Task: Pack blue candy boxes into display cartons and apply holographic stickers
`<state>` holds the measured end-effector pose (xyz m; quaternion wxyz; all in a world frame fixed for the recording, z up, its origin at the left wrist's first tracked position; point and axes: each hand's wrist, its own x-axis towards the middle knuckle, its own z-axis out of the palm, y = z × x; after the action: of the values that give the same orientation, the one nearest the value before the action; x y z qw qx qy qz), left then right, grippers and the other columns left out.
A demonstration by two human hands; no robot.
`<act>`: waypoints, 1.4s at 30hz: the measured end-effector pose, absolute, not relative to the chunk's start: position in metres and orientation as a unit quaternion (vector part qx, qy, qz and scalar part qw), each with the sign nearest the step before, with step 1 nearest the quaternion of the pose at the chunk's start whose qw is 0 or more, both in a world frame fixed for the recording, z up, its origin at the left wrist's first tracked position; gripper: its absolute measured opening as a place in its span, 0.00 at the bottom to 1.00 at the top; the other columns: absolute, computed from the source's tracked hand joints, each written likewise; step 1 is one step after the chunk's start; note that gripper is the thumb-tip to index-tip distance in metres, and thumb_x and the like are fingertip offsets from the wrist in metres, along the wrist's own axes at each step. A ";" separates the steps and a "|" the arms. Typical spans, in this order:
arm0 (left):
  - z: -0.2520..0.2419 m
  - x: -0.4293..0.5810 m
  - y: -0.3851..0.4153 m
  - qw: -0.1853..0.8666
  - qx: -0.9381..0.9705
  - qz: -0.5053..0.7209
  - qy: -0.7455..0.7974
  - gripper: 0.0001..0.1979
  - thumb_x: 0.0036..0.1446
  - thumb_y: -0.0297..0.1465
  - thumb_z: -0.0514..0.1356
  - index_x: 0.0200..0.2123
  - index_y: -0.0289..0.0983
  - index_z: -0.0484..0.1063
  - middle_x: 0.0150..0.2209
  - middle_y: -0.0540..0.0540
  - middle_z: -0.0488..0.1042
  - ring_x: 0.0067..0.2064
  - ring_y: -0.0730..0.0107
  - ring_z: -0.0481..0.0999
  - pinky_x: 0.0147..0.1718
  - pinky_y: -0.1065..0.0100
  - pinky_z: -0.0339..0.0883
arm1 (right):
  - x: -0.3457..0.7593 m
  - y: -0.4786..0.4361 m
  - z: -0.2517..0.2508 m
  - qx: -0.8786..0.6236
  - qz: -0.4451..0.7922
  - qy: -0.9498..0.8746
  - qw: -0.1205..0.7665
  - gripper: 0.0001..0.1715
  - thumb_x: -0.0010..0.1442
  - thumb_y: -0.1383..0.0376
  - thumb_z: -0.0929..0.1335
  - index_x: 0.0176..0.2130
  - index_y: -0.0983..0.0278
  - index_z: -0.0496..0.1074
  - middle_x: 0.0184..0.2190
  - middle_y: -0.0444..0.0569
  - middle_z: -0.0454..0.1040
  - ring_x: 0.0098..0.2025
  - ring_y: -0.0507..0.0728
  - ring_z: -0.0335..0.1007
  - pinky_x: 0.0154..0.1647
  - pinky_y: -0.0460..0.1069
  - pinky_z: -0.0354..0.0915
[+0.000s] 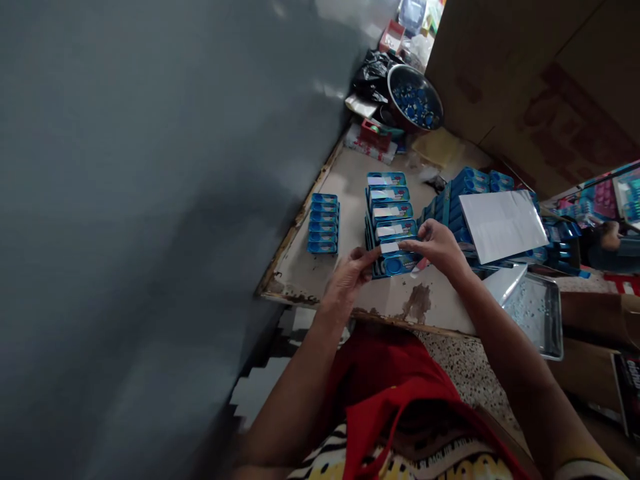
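A column of blue flat cases (393, 195) stands on the worktable, and several of them carry a white strip across the top. Both my hands are at a small white label (390, 247) lying over a case near the front end of this column. My left hand (351, 270) pinches or presses the label's left end with closed fingers. At its right end are the thumb and fingertips of my right hand (439, 245), also closed together. The nearest case (400, 265) has no white strip on its printed top. Whether the label is stuck down I cannot tell.
Left of the column is a smaller row of blue cases (323, 227). A white sheet (503, 223) lies on stacked blue cases at right, beyond a metal tray (554, 320). A bowl (436, 120) of blue pieces and a red tape dispenser (374, 135) stand behind. A grey wall (175, 167) borders the left.
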<state>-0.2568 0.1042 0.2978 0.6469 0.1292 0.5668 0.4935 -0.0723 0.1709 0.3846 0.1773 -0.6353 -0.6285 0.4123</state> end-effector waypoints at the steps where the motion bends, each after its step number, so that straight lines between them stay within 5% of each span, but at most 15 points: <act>1: 0.300 -0.256 0.101 0.598 0.143 0.520 0.593 0.28 0.33 0.45 0.77 0.26 0.40 0.63 0.23 0.56 0.63 0.24 0.77 0.60 0.22 0.73 0.53 | -0.071 0.169 0.387 -0.630 0.437 -0.611 0.196 0.32 0.48 0.46 0.81 0.30 0.58 0.62 0.23 0.37 0.65 0.25 0.50 0.63 0.25 0.46 0.58; 5: 0.338 -0.251 0.076 0.367 0.250 0.614 0.652 0.20 0.48 0.46 0.73 0.35 0.38 0.73 0.28 0.51 0.72 0.30 0.73 0.70 0.29 0.72 0.64 | -0.072 0.159 0.406 -0.592 0.523 -0.539 0.292 0.38 0.46 0.38 0.81 0.32 0.58 0.61 0.25 0.37 0.65 0.25 0.50 0.66 0.21 0.46 0.65; 9: 0.379 -0.235 0.056 0.523 0.339 0.539 0.566 0.27 0.45 0.47 0.76 0.45 0.37 0.81 0.30 0.49 0.78 0.26 0.72 0.70 0.23 0.71 0.62 | -0.083 0.150 0.421 -0.582 0.506 -0.547 0.325 0.39 0.46 0.36 0.81 0.32 0.58 0.60 0.24 0.37 0.63 0.24 0.49 0.63 0.19 0.44 0.62; 12: 0.386 -0.225 0.051 0.593 0.323 0.506 0.537 0.21 0.44 0.47 0.76 0.35 0.37 0.82 0.26 0.49 0.77 0.23 0.73 0.67 0.20 0.70 0.59 | -0.087 0.143 0.423 -0.583 0.498 -0.554 0.324 0.38 0.48 0.36 0.80 0.32 0.58 0.61 0.24 0.37 0.65 0.25 0.49 0.62 0.20 0.44 0.60; 20: 0.374 -0.259 0.040 0.608 0.331 0.464 0.553 0.16 0.45 0.43 0.74 0.24 0.39 0.76 0.19 0.52 0.67 0.21 0.75 0.60 0.19 0.70 0.52 | -0.060 0.111 0.414 -0.548 0.586 -0.519 0.295 0.36 0.39 0.49 0.85 0.38 0.59 0.67 0.24 0.38 0.75 0.26 0.51 0.72 0.30 0.48 0.68; 26: 0.373 -0.279 0.058 0.577 0.369 0.436 0.583 0.16 0.45 0.42 0.74 0.22 0.38 0.76 0.21 0.50 0.68 0.23 0.75 0.59 0.21 0.70 0.50 | -0.077 0.107 0.401 -0.594 0.461 -0.554 0.357 0.24 0.47 0.60 0.80 0.38 0.59 0.68 0.27 0.39 0.78 0.29 0.52 0.76 0.34 0.49 0.68; 35: 0.345 -0.281 0.079 0.610 0.339 0.436 0.568 0.21 0.38 0.47 0.77 0.22 0.38 0.75 0.20 0.51 0.67 0.22 0.77 0.57 0.20 0.71 0.49 | -0.091 0.113 0.392 -0.628 0.363 -0.618 0.303 0.16 0.53 0.66 0.76 0.37 0.58 0.67 0.28 0.38 0.75 0.32 0.53 0.73 0.38 0.49 0.67; 38: 0.320 -0.274 0.085 0.660 0.312 0.429 0.532 0.24 0.36 0.49 0.77 0.21 0.37 0.74 0.21 0.51 0.67 0.22 0.77 0.59 0.20 0.72 0.52 | -0.083 0.117 0.384 -0.639 0.314 -0.636 0.297 0.22 0.50 0.62 0.79 0.39 0.58 0.68 0.35 0.42 0.76 0.39 0.56 0.73 0.44 0.52 0.68; 42: 0.286 -0.257 0.084 0.626 0.257 0.437 0.593 0.29 0.32 0.51 0.79 0.22 0.38 0.68 0.21 0.54 0.65 0.23 0.76 0.63 0.22 0.73 0.57 | -0.060 0.135 0.364 -0.655 0.375 -0.594 0.278 0.51 0.36 0.52 0.85 0.55 0.59 0.70 0.49 0.51 0.77 0.51 0.63 0.73 0.53 0.57 0.71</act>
<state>-0.2570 0.0842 0.2857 0.6255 0.2569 0.5927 0.4375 -0.0602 0.1347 0.3643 0.2779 -0.6549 -0.5944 0.3748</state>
